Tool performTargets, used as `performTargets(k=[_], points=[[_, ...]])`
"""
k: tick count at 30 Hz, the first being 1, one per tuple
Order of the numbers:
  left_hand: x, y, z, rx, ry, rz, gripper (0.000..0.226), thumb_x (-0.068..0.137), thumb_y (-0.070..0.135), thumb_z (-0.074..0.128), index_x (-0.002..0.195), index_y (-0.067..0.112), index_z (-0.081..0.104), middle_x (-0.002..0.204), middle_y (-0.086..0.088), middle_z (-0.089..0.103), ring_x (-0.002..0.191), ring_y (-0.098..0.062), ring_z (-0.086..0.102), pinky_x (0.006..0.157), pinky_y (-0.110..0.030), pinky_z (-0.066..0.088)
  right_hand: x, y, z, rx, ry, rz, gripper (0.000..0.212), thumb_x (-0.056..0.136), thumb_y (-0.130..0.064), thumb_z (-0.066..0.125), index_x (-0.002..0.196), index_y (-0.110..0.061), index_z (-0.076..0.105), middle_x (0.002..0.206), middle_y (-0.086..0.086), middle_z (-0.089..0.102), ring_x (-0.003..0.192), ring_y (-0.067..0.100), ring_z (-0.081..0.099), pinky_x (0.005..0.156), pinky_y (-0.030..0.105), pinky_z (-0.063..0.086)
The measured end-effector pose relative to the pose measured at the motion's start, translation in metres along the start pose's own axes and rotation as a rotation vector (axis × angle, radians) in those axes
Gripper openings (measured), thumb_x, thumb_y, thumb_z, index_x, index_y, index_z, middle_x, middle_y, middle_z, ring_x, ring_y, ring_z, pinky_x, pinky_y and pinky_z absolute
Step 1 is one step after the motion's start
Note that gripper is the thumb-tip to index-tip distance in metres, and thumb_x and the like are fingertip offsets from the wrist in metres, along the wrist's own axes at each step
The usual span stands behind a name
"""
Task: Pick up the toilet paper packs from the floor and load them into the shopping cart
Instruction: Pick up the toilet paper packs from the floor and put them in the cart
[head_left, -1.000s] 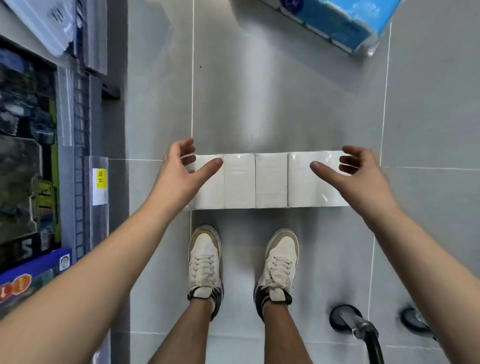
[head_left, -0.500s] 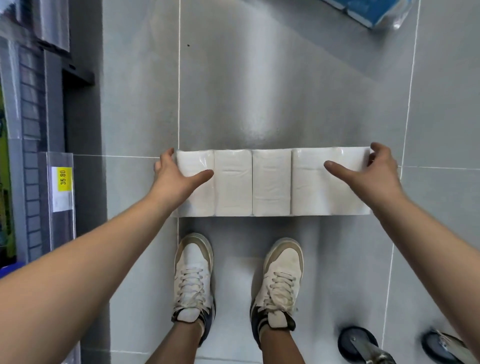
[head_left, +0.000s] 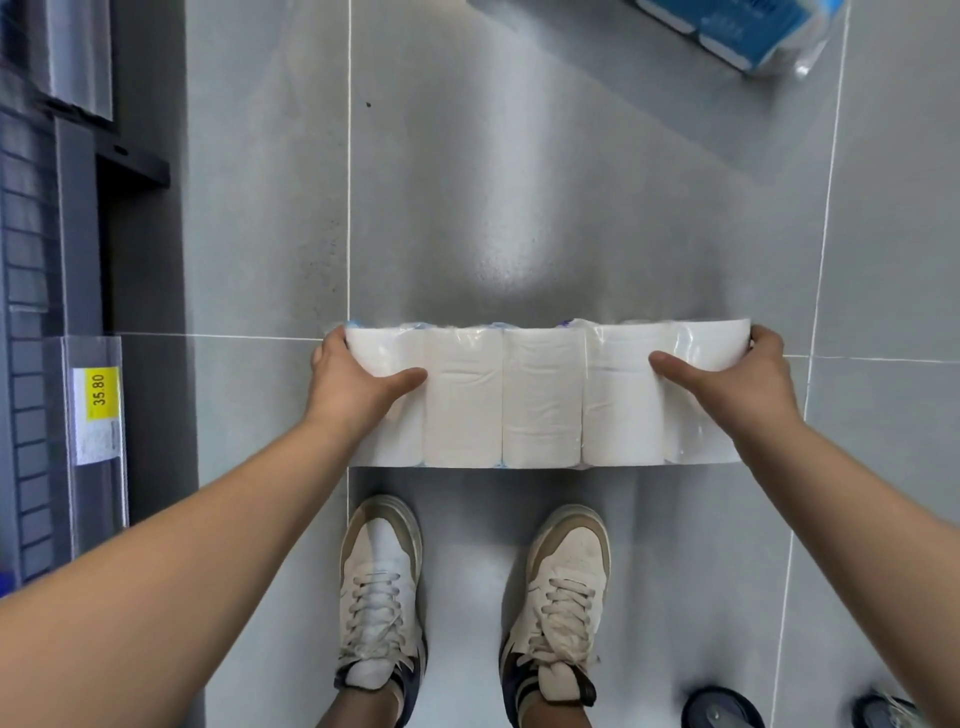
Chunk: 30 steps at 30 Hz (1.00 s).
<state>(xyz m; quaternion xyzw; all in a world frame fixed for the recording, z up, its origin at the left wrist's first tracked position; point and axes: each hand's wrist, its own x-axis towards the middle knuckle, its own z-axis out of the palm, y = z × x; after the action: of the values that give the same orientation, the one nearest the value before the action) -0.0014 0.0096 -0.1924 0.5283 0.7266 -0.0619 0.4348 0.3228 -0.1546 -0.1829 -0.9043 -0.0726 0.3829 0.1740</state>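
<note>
**Held at both ends: white pack, low over the floor**

Looked straight down on a grey tiled floor (head_left: 519, 182), glossy under a streak of light and crossed by pale grout lines. Found a dark shelf (head_left: 31, 312) running up the left edge.

Found the pack (head_left: 540, 400) lying crosswise in the middle: a row of white rolls side by side in clear wrap, just ahead of the toes. Could not tell whether it rested on the tiles or hung a little above them.

Noted a blue pack (head_left: 748, 31) on the floor at the top right corner, cut off by the edge and well apart from the white one.

Saw two pale laced shoes (head_left: 379, 582) planted side by side below the white pack.

Saw both bare arms stretched forward. Caught the left hand (head_left: 353, 384) wrapped round the left end roll, thumb laid across the top, fingers curled over the end. Caught the right hand (head_left: 737, 384) mirroring it at the right end, thumb on top and fingers hooked behind.

Read "35.80" on a yellow price tag (head_left: 98, 397) in a clear holder on the shelf front.

Made out two dark wheels (head_left: 722, 709) at the bottom right edge, partly cropped.
</note>
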Motion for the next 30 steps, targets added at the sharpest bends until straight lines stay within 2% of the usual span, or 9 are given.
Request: performTargets(k=[3, 5, 8, 11, 15, 20, 24, 28, 30], points=[[0.004, 0.005, -0.006, -0.013, -0.004, -0.018, 0.111, 0.046, 0.057, 0.087, 0.141, 0.021, 0.043, 0.139, -0.002, 0.051, 0.123, -0.023, 0.056, 0.103, -0.046, 0.049, 0.001, -0.007, 0.001, 0.029, 0.019, -0.010, 0.127, 0.044, -0.064, 0.088, 0.149, -0.020, 0.033, 0.148, 0.005, 0.046, 0.129, 0.027, 0.054, 0.110, 0.048, 0.045], [0.010, 0.007, -0.013, -0.023, 0.001, -0.022, 0.117, 0.036, 0.064, 0.081, 0.140, 0.023, 0.045, 0.137, 0.000, 0.054, 0.122, -0.022, 0.058, 0.102, -0.045, 0.050, 0.003, -0.012, 0.003, 0.035, 0.022, -0.029, 0.124, 0.045, -0.065, 0.088, 0.148, -0.020, 0.034, 0.147, 0.005, 0.047, 0.129, 0.027, 0.054, 0.109, 0.048, 0.046], [0.020, 0.016, -0.026, -0.044, 0.012, -0.017, 0.123, 0.033, 0.065, 0.080, 0.142, 0.022, 0.043, 0.137, 0.000, 0.055, 0.120, -0.022, 0.059, 0.102, -0.045, 0.050, 0.010, -0.022, 0.004, 0.039, 0.023, -0.048, 0.121, 0.049, -0.063, 0.089, 0.149, -0.021, 0.035, 0.147, 0.003, 0.048, 0.129, 0.026, 0.054, 0.109, 0.048, 0.046], [0.029, 0.032, -0.038, -0.083, 0.035, 0.007, 0.120, 0.037, 0.060, 0.084, 0.143, 0.023, 0.042, 0.138, 0.001, 0.054, 0.120, -0.022, 0.059, 0.102, -0.045, 0.051, 0.018, -0.037, 0.003, 0.079, 0.032, -0.059, 0.116, 0.054, -0.060, 0.090, 0.149, -0.021, 0.037, 0.146, 0.000, 0.049, 0.129, 0.024, 0.054, 0.110, 0.046, 0.045], [0.045, 0.052, -0.048, -0.150, 0.089, 0.071, 0.097, 0.060, 0.040, 0.092, 0.142, 0.020, 0.044, 0.136, 0.002, 0.054, 0.117, -0.019, 0.059, 0.100, -0.039, 0.051, 0.026, -0.063, -0.001, 0.132, 0.055, -0.102, 0.110, 0.063, -0.053, 0.091, 0.152, -0.019, 0.036, 0.148, -0.001, 0.049, 0.132, 0.022, 0.052, 0.112, 0.043, 0.043], [0.058, 0.065, -0.062, -0.250, 0.179, 0.169, 0.088, 0.062, 0.032, 0.092, 0.136, 0.020, 0.045, 0.134, 0.003, 0.057, 0.116, -0.013, 0.059, 0.100, -0.032, 0.050, 0.029, -0.086, -0.009, 0.266, 0.080, -0.184, 0.107, 0.060, -0.049, 0.092, 0.149, -0.024, 0.039, 0.142, -0.008, 0.053, 0.128, 0.012, 0.055, 0.111, 0.038, 0.046], [0.052, 0.060, -0.072, -0.281, 0.215, 0.239, 0.090, 0.061, 0.033, 0.092, 0.137, 0.021, 0.044, 0.136, 0.004, 0.056, 0.120, -0.008, 0.058, 0.105, -0.032, 0.049, 0.023, -0.089, -0.009, 0.322, 0.109, -0.251, 0.099, 0.061, -0.042, 0.093, 0.145, -0.025, 0.043, 0.139, -0.010, 0.055, 0.123, 0.007, 0.057, 0.108, 0.035, 0.048], [0.035, 0.038, -0.075, -0.231, 0.184, 0.231, 0.100, 0.063, 0.025, 0.092, 0.145, 0.020, 0.035, 0.145, -0.002, 0.047, 0.126, -0.015, 0.056, 0.109, -0.039, 0.046, 0.006, -0.063, -0.008, 0.225, 0.111, -0.252, 0.114, 0.056, -0.049, 0.089, 0.152, -0.026, 0.032, 0.148, -0.003, 0.047, 0.128, 0.013, 0.054, 0.111, 0.041, 0.046], [0.025, 0.030, -0.076, -0.153, 0.184, 0.219, 0.106, 0.062, 0.027, 0.091, 0.148, 0.019, 0.030, 0.148, -0.004, 0.041, 0.129, -0.019, 0.052, 0.112, -0.039, 0.042, -0.005, -0.050, -0.008, 0.139, 0.088, -0.244, 0.118, 0.058, -0.046, 0.090, 0.155, -0.026, 0.027, 0.153, 0.001, 0.042, 0.129, 0.018, 0.054, 0.111, 0.042, 0.046]])
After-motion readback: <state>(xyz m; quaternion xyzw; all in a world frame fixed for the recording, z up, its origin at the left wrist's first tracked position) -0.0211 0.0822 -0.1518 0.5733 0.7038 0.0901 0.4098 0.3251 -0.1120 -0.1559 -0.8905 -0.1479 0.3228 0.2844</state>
